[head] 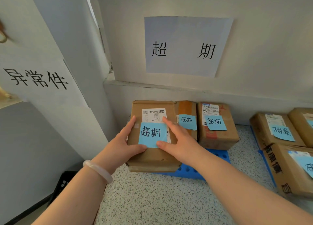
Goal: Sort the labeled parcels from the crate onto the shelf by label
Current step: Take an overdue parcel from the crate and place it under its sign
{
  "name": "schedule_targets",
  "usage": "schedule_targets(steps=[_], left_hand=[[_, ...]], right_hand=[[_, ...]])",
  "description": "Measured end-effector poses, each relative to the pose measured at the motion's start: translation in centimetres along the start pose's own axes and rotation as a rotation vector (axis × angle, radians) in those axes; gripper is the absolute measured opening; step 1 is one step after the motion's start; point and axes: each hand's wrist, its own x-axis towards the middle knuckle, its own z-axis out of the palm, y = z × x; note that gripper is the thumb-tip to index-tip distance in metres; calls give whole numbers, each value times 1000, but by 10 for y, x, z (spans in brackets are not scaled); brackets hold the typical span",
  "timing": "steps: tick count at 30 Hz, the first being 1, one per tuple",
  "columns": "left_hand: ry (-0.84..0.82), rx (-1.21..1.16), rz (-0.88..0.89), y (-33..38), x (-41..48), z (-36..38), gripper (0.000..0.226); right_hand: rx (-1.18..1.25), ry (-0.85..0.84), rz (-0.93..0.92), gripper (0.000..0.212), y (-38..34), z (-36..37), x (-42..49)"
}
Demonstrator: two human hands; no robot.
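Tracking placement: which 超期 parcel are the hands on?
The leftmost parcel; left hand and right hand flank its blue note. The other two stand to its right.

Matt brown cardboard parcel (152, 158) with blue paper note (151, 135) on a speckled rough-looking shelf (152, 199)

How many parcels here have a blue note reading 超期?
3. The left parcel, with the left hand and right hand resting on it; the narrow parcel beside it; the third parcel further right. More could be hidden behind them.
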Motion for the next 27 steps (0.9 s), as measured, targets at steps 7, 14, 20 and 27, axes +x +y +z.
schedule_targets(steps=[7,14,20,27], left_hand=[[-20,8,-9,12,66,-5,91],[-95,104,-27,5,123,5,101],[-93,188,-1,9,156,0,104],[-85,264,32,10,162,7,107]], right_hand=[[-18,55,38,82,8,-6,63],[-43,71,135,77,29,-7,107],[-34,111,135,76,32,-10,129],[-11,139,126,76,43,-12,138]])
